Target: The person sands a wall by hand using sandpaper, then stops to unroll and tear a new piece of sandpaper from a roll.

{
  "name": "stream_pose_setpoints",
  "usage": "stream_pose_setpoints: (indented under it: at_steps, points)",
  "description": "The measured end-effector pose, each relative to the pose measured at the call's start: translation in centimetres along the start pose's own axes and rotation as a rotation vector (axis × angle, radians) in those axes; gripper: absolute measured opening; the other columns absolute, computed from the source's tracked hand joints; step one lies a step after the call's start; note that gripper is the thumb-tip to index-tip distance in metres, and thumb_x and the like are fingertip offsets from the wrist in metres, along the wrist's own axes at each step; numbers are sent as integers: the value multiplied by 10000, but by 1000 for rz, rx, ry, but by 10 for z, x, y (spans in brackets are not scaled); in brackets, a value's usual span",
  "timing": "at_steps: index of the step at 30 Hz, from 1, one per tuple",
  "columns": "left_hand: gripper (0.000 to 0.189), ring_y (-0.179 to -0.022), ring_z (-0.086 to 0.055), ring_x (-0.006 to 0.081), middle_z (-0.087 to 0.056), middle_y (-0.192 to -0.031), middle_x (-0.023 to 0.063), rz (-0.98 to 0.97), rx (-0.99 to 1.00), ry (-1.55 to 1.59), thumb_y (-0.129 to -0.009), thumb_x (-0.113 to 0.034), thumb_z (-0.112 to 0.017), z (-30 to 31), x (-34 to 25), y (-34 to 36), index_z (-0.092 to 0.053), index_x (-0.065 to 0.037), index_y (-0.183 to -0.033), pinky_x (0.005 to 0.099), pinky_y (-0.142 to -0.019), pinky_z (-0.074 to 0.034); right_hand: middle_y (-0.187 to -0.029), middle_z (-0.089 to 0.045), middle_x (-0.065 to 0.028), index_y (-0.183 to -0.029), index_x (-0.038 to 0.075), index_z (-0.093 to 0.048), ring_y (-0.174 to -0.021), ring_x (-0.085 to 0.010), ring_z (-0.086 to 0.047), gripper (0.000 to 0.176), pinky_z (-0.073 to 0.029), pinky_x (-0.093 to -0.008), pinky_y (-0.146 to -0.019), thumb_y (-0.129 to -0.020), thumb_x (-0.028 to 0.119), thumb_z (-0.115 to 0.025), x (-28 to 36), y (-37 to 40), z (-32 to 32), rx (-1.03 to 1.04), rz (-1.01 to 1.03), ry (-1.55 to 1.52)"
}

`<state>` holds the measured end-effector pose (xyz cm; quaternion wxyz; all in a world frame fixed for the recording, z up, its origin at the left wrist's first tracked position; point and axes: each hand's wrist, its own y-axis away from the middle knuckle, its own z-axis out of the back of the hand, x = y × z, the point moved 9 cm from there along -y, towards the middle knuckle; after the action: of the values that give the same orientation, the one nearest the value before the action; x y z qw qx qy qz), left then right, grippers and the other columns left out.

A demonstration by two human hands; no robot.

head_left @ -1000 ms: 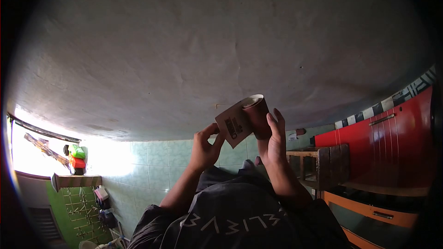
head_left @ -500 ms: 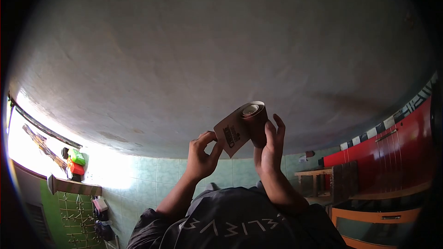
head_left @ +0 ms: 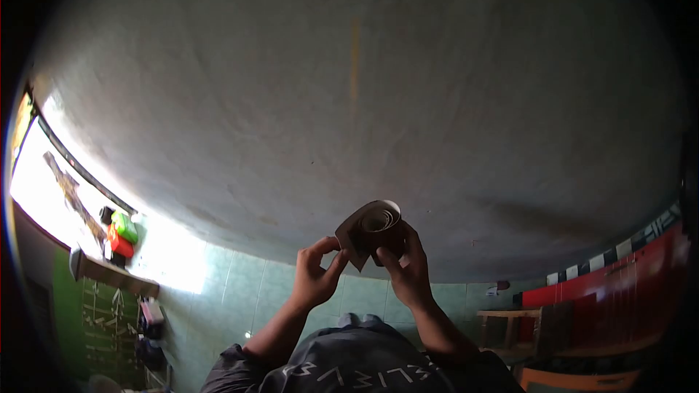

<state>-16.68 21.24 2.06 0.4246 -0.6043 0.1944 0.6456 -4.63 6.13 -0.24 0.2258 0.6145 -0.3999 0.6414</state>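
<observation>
A roll of brown paper (head_left: 376, 223) is raised between my two hands, its coiled end showing several loose layers. My left hand (head_left: 318, 276) pinches the edge of its free flap between thumb and fingers. Around the right side of the coil, the fingers and thumb of my right hand (head_left: 410, 269) are closed. The flap's pointed corner hangs down between the hands. Its printed face is in shadow, so the print cannot be read now.
A broad grey plastered surface (head_left: 349, 102) lies beyond the roll. Pale green tiles (head_left: 244, 284) run below it. Red cabinets (head_left: 611, 298) and a wooden stand (head_left: 510, 314) are at right. At left, green and red items (head_left: 122, 236) stand by a bright window.
The roll and both hands sit lower in view, and the coil's end faces me more. My right hand has shifted left, bending its fingers round the roll. The view has tilted.
</observation>
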Motion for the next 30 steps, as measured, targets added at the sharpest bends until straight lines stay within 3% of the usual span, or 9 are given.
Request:
stream_pose_setpoints:
  at_steps: [2,3,8,11,14,17,23,26,30]
  points:
    - [176,-839,-704,180,-721,-841,165,17,-34,-57,-914,-109,-688,12,-9,1,-671,63,-945,316,-801,-522,-1288,-533,-131,-1462,2,-423,-1176,-235,-559,682,-474,-393,-967,-900,177,-767,-1,-4,-4,9,96,276]
    - [171,-831,-703,184,-716,-836,168,23,-45,-92,-912,-105,-687,21,-12,1,-668,63,-940,315,-799,-522,-1227,-547,-136,-1450,-25,-447,-1104,-244,-582,680,-490,-379,-896,-891,181,-774,17,-8,-11,-30,237,408]
    - [171,-849,-654,108,-724,-853,124,-19,-94,56,-944,-100,-648,73,1,-2,-682,62,-986,283,-801,-506,-1223,-557,-150,-1469,-12,-432,-1109,-242,-605,654,-542,-367,-801,-924,175,-742,32,-20,-56,-56,156,227]
    - [173,-827,-655,112,-719,-837,129,-21,-179,160,-947,-109,-642,107,14,1,-682,56,-976,280,-789,-504,-1260,-541,-148,-1460,-12,-427,-1195,-250,-584,633,-583,-379,-860,-930,141,-736,31,-25,-96,1,207,240]
    - [162,-821,-654,111,-711,-832,130,-10,-153,-30,-942,-109,-647,158,26,1,-679,50,-958,280,-786,-500,-1305,-516,-144,-1455,8,-432,-1262,-255,-555,636,-595,-387,-940,-915,112,-752,16,-35,-156,88,96,141]
    - [143,-801,-656,126,-699,-829,126,-67,-185,72,-933,-99,-651,228,47,-3,-673,41,-947,284,-777,-498,-1351,-486,-142,-1478,42,-407,-1309,-277,-524,708,-580,-429,-998,-885,117,-787,2,-41,-229,152,66,30]
    - [104,-789,-671,164,-702,-842,129,-94,-220,-104,-907,-47,-655,388,71,-2,-665,42,-957,293,-770,-507,-1276,-573,-155,-1516,70,-345,-1231,-263,-600,848,-568,-406,-920,-830,111,-841,-9,-52,-398,261,226,233]
    - [97,-815,-694,173,-711,-858,136,-55,-219,-168,-895,-31,-658,452,82,0,-668,43,-955,300,-781,-516,-1218,-611,-156,-1518,61,-341,-1183,-252,-633,877,-550,-393,-891,-811,128,-856,-9,-60,-454,241,119,320]
    - [90,-834,-718,201,-717,-866,139,-38,-229,-117,-887,-19,-652,500,84,-2,-671,36,-955,305,-788,-520,-1327,-528,-146,-1535,60,-304,-1184,-234,-610,858,-539,-377,-908,-843,83,-810,-17,-66,-501,185,151,306]
